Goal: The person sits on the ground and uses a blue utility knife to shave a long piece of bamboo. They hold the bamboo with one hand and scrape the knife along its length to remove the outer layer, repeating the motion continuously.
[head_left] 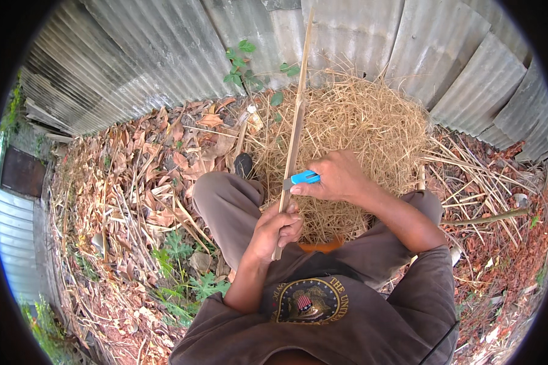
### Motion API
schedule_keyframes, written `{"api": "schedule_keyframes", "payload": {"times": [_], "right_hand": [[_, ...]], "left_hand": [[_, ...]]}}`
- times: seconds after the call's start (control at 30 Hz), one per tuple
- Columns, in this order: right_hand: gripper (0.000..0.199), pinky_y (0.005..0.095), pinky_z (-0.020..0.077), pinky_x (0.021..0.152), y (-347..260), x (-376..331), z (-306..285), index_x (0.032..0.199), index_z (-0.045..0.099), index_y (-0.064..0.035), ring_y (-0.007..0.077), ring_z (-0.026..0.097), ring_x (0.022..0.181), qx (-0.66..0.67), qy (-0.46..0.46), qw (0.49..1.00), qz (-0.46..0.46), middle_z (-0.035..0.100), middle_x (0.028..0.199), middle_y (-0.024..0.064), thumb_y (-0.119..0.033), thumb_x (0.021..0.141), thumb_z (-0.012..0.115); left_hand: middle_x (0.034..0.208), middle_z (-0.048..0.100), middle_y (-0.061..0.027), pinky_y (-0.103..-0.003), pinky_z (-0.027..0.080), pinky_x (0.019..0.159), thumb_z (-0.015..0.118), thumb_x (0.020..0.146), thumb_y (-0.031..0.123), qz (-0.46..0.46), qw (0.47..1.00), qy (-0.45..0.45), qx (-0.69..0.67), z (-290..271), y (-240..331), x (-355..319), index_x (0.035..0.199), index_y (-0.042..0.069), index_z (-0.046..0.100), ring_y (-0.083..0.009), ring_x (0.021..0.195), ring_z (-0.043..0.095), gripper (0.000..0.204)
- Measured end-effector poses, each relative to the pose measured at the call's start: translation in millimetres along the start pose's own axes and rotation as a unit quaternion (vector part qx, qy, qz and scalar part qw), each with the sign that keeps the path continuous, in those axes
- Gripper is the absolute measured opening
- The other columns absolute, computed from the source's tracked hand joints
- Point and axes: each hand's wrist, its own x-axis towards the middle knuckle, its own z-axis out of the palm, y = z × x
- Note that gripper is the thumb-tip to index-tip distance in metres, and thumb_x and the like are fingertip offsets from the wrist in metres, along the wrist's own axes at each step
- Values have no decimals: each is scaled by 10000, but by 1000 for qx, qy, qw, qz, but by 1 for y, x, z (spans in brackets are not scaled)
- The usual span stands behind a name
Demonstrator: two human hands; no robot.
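A long split strip of bamboo (297, 126) stands tilted upward in front of me, its far end reaching up against the metal fence. My left hand (276, 231) is wrapped round its lower part, and a short end sticks out below the fist. My right hand (337, 177) grips a utility knife with a blue handle (305, 177). The grey blade end lies across the strip, touching it just above my left hand. Part of the handle is hidden in my right fingers.
A heap of dry straw-like shavings (359, 121) lies before my knees. Corrugated metal sheets (158, 48) rise behind it. Dry leaves (152, 152) cover the left ground, with green weeds (176, 249) nearby. Thin sticks (478, 182) and a thicker branch (487, 218) lie at the right.
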Motion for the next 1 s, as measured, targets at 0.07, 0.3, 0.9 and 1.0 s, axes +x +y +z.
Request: {"api": "schedule_keyframes", "payload": {"times": [0.07,0.3,0.9,1.0], "right_hand": [[790,394,431,400,2,-1,4,525,609,-96,273,559,387,-8,36,999,-21,503,411,86,-849,719,471],[745,363,409,404,20,10,12,494,523,-113,227,546,396,-74,149,983,-82,501,438,37,-836,669,552],[904,440,412,517,125,20,-60,552,570,-52,259,520,519,29,135,941,310,497,503,91,-870,793,270],[822,429,427,482,42,10,-38,550,581,-76,279,549,478,37,66,986,145,496,461,79,-841,780,391]], "left_hand": [[550,326,41,-229,220,461,449,875,55,-1,1000,11,15,7,0,-1,891,102,408,-51,419,274,64],[549,317,40,-229,222,461,439,883,63,-14,999,28,43,13,2,2,896,104,387,-52,430,267,67],[572,323,39,-221,246,466,452,899,61,-50,996,-54,-48,-7,-24,-36,894,100,388,-60,449,287,76],[546,337,36,-236,255,474,454,904,101,-24,998,-32,-49,-6,-14,-21,891,87,427,-65,410,297,33]]}}
